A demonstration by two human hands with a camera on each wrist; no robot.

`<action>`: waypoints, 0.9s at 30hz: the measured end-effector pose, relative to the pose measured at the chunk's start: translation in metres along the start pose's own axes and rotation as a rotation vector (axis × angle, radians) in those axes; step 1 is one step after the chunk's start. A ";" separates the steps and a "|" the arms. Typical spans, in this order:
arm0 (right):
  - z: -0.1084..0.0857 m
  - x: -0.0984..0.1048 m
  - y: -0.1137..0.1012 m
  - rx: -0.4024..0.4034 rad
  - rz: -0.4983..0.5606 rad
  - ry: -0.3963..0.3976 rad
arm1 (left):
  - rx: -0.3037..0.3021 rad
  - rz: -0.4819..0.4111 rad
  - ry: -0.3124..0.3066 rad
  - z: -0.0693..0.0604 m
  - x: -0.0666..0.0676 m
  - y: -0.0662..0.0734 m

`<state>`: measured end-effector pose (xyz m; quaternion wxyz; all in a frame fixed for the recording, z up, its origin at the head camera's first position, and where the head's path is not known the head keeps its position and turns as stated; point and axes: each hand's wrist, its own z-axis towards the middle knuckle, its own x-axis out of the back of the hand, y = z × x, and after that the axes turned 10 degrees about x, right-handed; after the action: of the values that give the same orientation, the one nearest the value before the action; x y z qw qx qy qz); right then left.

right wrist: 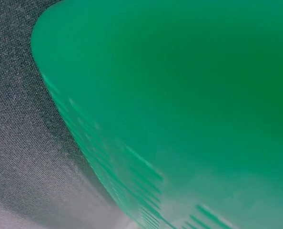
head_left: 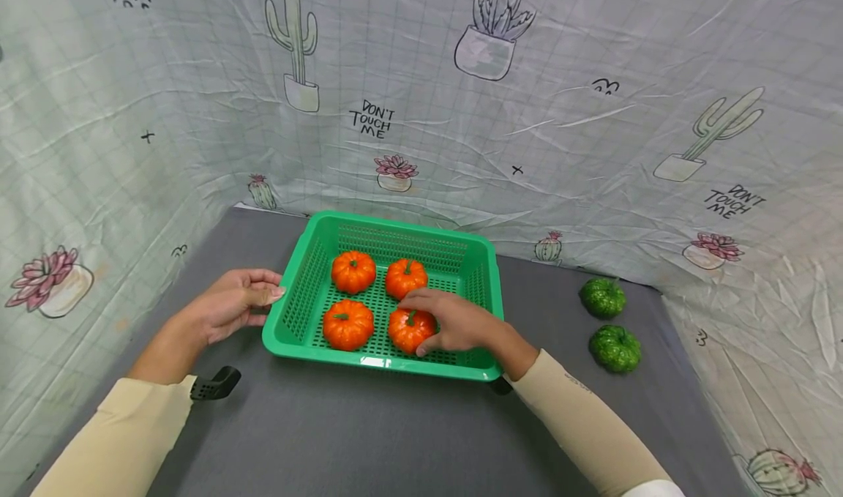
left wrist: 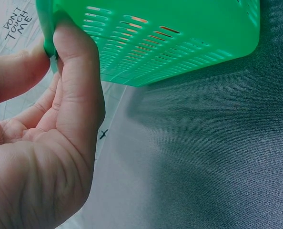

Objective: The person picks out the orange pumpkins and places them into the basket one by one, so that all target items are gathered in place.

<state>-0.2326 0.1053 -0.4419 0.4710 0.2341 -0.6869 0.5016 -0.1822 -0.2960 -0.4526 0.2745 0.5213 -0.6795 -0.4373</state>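
A green plastic basket [head_left: 309, 351] with slotted walls stands on the grey table, holding several small orange pumpkins. At its left rim, my left hand [head_left: 230, 303] pinches the edge between thumb and finger; the left wrist view shows this hand [left wrist: 77, 95] close up against the basket wall [left wrist: 179, 43]. My right hand [head_left: 461, 323] reaches over the front right part and grips the front right pumpkin [head_left: 403, 330], thumb on the near side and fingers on the far side. Only the basket wall [right wrist: 132, 95] fills most of the right wrist view; that hand is hidden there.
Two green pumpkins, one farther back [head_left: 602, 297] and one nearer [head_left: 615, 348], lie on the table to the right of the basket. Behind and at both sides hangs a pale cloth [head_left: 435, 131] printed with cacti. Grey table surface [head_left: 369, 438] stretches in front of the basket.
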 end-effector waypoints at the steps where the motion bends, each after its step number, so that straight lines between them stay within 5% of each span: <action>1: 0.000 0.000 0.000 -0.003 -0.007 -0.002 | 0.001 0.001 0.000 0.000 0.000 0.000; 27: 0.005 -0.005 0.001 0.018 -0.036 -0.018 | 0.003 0.020 -0.003 0.000 0.001 0.000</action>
<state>-0.2332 0.1003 -0.4471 0.4718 0.2552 -0.6820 0.4972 -0.1827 -0.2964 -0.4524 0.2772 0.5144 -0.6855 -0.4343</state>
